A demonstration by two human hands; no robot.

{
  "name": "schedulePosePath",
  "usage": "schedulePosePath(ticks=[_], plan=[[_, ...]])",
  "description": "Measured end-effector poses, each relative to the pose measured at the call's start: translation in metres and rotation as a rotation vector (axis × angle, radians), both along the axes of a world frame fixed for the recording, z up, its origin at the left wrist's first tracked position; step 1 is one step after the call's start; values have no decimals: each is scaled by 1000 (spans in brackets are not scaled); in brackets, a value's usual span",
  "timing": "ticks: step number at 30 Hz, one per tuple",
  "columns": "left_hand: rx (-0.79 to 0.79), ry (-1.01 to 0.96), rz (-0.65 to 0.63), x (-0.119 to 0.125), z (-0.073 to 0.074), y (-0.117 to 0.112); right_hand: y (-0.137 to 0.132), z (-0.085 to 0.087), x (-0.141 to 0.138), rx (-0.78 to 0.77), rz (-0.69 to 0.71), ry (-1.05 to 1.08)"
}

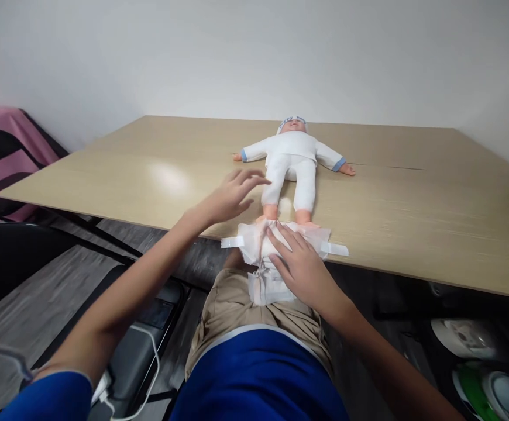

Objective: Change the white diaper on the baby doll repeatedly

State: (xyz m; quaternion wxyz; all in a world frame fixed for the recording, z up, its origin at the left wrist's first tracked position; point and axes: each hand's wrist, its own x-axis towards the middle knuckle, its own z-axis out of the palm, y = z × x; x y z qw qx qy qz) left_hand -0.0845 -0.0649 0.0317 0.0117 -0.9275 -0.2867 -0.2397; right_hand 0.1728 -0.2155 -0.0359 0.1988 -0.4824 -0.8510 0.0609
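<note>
A baby doll (290, 155) in a white suit with blue cuffs lies on its back on the table, feet toward me. An unfolded white diaper (268, 286) hangs over the table's front edge onto my lap, its two side tabs spread out. My right hand (296, 260) lies flat on the diaper with fingers stretched out, just below the doll's feet. My left hand (239, 196) is raised over the table beside the doll's leg, fingers apart and holding nothing.
The wooden table (184, 152) stands against a white wall. Black chairs (9, 263) and a pink cloth (30, 134) are at the left. A white cable (155, 351) runs over a dark case (136, 356). Round white and green items (474, 389) sit below the table at the right.
</note>
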Motion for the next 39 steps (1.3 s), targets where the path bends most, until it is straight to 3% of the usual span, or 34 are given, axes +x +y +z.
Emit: schedulePosePath(ticks=[4, 9, 15, 21, 24, 28, 33, 39], plan=[[135, 380, -244, 42, 1, 43, 1, 3, 2, -32, 7, 25], [181, 584, -432, 75, 1, 59, 2, 3, 2, -38, -9, 39], [128, 399, -529, 91, -5, 68, 4, 8, 4, -58, -5, 64], [120, 300, -538, 106, -6, 73, 8, 6, 9, -68, -6, 27], [8, 142, -573, 108, 7, 77, 19, 4, 13, -67, -23, 10], [-191, -120, -608, 106, 35, 82, 46, 5, 21, -109, -41, -25], [-384, -345, -487, 107, 69, 93, 90, 2, 32, -122, -2, -56], [-413, -481, -378, 105, 95, 114, 157, -7, 38, -59, 17, -35]])
